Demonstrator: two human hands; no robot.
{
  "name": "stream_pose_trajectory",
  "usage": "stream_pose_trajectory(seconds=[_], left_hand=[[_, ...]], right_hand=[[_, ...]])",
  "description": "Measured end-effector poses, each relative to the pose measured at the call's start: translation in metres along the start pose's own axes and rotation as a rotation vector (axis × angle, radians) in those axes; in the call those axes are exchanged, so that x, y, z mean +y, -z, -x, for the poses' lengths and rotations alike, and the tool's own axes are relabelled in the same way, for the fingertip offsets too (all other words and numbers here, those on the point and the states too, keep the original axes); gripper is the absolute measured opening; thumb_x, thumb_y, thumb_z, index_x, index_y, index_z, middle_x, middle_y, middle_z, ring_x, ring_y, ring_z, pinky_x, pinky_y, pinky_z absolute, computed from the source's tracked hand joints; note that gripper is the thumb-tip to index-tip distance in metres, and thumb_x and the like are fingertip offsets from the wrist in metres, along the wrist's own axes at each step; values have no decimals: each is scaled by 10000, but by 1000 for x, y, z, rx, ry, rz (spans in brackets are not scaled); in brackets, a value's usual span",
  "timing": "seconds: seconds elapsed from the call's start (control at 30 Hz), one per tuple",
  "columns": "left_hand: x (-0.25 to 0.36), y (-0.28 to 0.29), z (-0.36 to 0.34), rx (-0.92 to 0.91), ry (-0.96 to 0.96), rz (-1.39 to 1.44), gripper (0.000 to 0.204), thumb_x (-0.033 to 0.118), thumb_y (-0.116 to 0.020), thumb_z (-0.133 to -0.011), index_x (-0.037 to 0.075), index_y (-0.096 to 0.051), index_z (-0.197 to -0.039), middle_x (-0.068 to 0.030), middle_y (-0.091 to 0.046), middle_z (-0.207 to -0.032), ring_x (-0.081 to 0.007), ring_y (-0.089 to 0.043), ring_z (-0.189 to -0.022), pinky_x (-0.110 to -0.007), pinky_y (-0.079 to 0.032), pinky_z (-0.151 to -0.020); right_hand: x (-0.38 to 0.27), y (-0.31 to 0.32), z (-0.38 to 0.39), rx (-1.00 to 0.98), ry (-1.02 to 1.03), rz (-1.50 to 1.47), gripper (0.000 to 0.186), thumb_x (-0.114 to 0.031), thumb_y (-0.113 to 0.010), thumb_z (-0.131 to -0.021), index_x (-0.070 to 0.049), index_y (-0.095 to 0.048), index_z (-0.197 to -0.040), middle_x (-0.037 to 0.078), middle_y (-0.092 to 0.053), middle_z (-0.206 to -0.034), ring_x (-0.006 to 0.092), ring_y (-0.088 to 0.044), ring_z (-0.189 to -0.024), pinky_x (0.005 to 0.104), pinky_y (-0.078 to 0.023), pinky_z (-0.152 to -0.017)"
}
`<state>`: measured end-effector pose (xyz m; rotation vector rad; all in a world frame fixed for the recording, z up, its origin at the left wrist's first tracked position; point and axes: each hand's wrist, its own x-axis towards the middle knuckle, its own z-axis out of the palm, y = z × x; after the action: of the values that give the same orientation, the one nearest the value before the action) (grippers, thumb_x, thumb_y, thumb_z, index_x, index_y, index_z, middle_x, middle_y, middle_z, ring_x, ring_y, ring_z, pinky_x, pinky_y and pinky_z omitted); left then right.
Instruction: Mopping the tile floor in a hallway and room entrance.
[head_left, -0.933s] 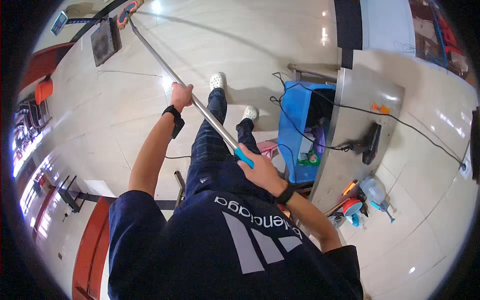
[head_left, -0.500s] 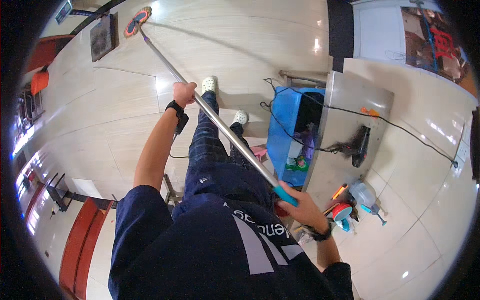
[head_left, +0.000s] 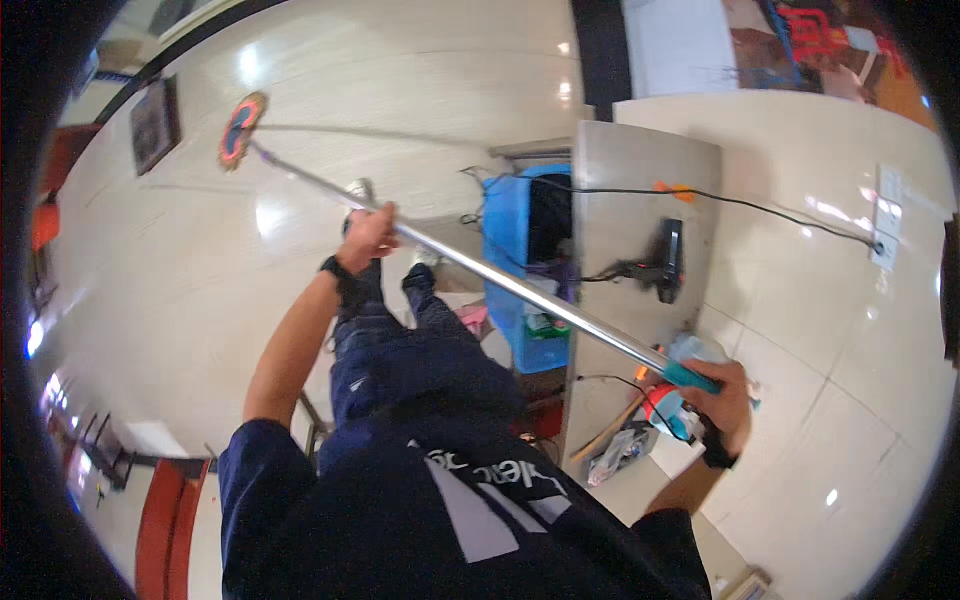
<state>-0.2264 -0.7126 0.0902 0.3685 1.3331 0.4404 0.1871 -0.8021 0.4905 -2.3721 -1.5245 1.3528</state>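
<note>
A mop (head_left: 520,291) with a silver pole slants across the view, from the far left down to the right. My left hand (head_left: 369,237) is closed around the upper part of the pole. Round the teal grip at the near end wraps my right hand (head_left: 724,397), out over the metal table's near side. The oval mop head (head_left: 241,131), blue with a pink and tan fringe, rests on the tiled floor (head_left: 330,80) at the far left. A dark mat (head_left: 155,125) lies just left of it, apart from it.
Right of my legs stands a blue bin (head_left: 506,240) with bags inside, beside a metal table (head_left: 640,160). On the table are a black hair dryer (head_left: 670,262), a red bowl (head_left: 660,408) and several small items. A black cord (head_left: 750,203) runs to a wall socket (head_left: 885,249).
The mop head has come nearer and leftward along the floor. My right hand has swung out to the right with the grip, so the pole lies flatter. The whole view has shifted too.
</note>
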Motion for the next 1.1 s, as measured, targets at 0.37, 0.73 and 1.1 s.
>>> stream_pose_trajectory(seconds=[0.37,0.73,1.1], left_hand=[[22,104,-16,533,-10,-23,560,360,-521,-833,88,-232,-1229,-44,-501,-757,-169,-551,-607,-332,-475,-553],[13,100,-16,473,-95,-245,309,321,-399,-893,129,-529,-1097,-20,-510,-714,-129,-547,-605,-300,-480,-500],[35,-5,62,233,-221,-373,309,288,-401,-895,28,-535,-994,-40,-508,-676,-125,-521,-475,-246,-424,-420]], right_hand=[[-43,-152,-80,-123,375,-81,348,-176,-667,-729,-79,-627,-1061,165,-637,-851,285,-635,-719,337,-484,-642],[-37,-134,-59,-163,464,-162,296,-114,-655,-768,-7,-616,-1041,146,-649,-804,252,-629,-650,299,-471,-605],[4,-70,2,766,388,-626,115,-19,-479,-832,29,-567,-775,81,-570,-646,93,-475,-471,213,-354,-393]])
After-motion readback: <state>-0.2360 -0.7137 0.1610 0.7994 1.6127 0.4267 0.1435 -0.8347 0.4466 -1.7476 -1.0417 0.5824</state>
